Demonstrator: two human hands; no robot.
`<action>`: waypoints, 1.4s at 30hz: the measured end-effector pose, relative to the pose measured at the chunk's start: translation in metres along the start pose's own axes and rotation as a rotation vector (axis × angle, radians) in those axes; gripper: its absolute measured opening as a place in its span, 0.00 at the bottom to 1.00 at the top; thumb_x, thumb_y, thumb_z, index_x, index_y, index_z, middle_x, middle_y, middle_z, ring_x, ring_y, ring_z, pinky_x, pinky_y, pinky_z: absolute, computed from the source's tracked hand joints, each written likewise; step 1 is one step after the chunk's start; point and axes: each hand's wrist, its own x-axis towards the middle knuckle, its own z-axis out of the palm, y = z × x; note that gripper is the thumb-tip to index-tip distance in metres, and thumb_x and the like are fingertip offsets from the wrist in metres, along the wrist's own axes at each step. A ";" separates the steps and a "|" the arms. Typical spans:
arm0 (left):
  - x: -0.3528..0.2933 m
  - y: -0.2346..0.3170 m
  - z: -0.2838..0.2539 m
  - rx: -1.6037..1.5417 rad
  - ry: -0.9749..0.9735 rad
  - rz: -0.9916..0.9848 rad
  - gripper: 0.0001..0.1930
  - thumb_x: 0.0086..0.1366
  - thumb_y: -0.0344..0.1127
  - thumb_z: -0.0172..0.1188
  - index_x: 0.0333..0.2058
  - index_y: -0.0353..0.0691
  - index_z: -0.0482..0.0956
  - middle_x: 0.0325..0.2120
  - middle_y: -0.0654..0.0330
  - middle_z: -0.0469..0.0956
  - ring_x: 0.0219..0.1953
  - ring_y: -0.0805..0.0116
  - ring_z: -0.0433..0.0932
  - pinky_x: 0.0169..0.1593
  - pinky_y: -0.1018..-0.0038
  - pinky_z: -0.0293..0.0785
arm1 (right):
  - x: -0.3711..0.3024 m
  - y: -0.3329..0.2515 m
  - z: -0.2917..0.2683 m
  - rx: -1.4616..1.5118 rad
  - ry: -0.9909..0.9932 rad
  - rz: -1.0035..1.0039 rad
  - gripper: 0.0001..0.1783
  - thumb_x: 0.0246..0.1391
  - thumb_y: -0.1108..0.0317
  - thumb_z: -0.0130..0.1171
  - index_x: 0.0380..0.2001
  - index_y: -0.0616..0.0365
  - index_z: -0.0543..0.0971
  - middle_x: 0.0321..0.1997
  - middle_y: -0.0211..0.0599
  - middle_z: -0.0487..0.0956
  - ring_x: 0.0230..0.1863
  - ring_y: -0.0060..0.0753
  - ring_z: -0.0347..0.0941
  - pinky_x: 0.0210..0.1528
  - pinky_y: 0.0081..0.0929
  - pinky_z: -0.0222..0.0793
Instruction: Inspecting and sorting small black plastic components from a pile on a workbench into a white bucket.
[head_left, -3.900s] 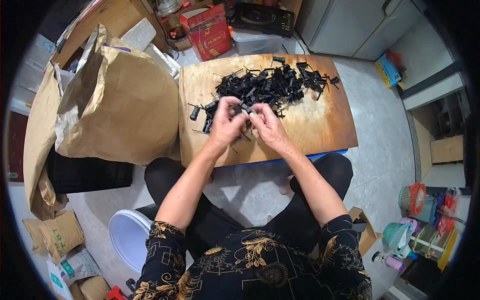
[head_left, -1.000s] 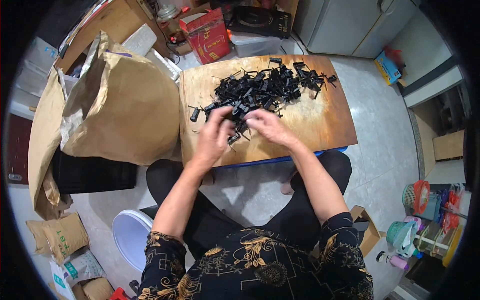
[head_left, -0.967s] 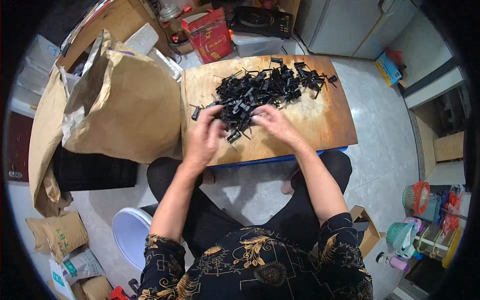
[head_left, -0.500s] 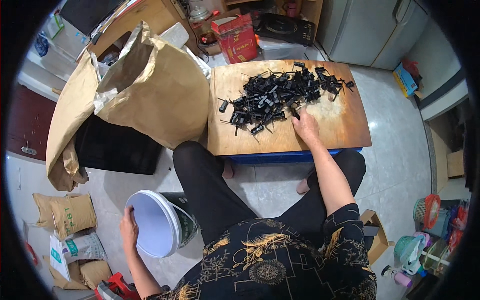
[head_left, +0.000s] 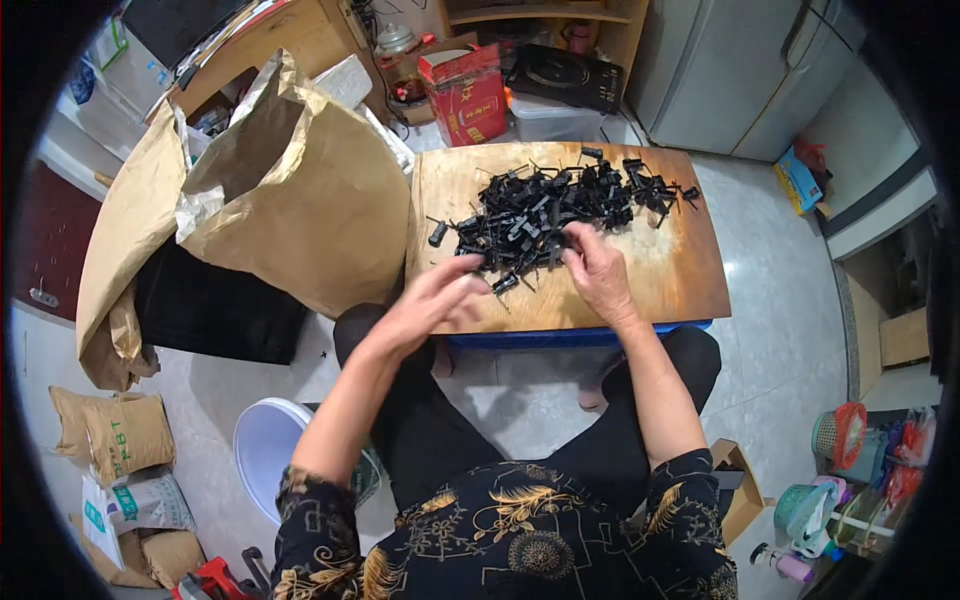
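Observation:
A heap of small black plastic parts (head_left: 535,215) with thin stems lies tangled on a wooden board (head_left: 670,290) in front of me. My left hand (head_left: 430,305) reaches over the board's near edge at the heap's lower left, fingers spread and empty, a little blurred. At the heap's near right side is my right hand (head_left: 600,275), its fingers curled together against the parts; whatever sits between the fingertips is hidden. Down by my left leg stands a white bucket (head_left: 262,450), partly covered by my left forearm.
A large open brown paper sack (head_left: 310,200) rises left of the board, beside a black box-like thing (head_left: 215,305). Filled sacks (head_left: 125,435) lie at far left. Behind the board are a red carton (head_left: 465,95) and a black cooktop (head_left: 565,78). An open cardboard box (head_left: 745,500) sits by my right side.
My left hand has left the bucket's rim and come up to the heap's near left. The right hand has shifted slightly left along the heap's near side. The view has shifted slightly.

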 end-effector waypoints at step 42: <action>0.105 -0.023 0.038 0.087 -0.053 0.146 0.14 0.62 0.27 0.50 0.44 0.40 0.58 0.28 0.62 0.69 0.26 0.76 0.75 0.26 0.81 0.73 | 0.003 0.000 0.019 0.476 -0.341 0.382 0.10 0.62 0.65 0.42 0.35 0.59 0.69 0.20 0.23 0.62 0.20 0.14 0.56 0.22 0.16 0.55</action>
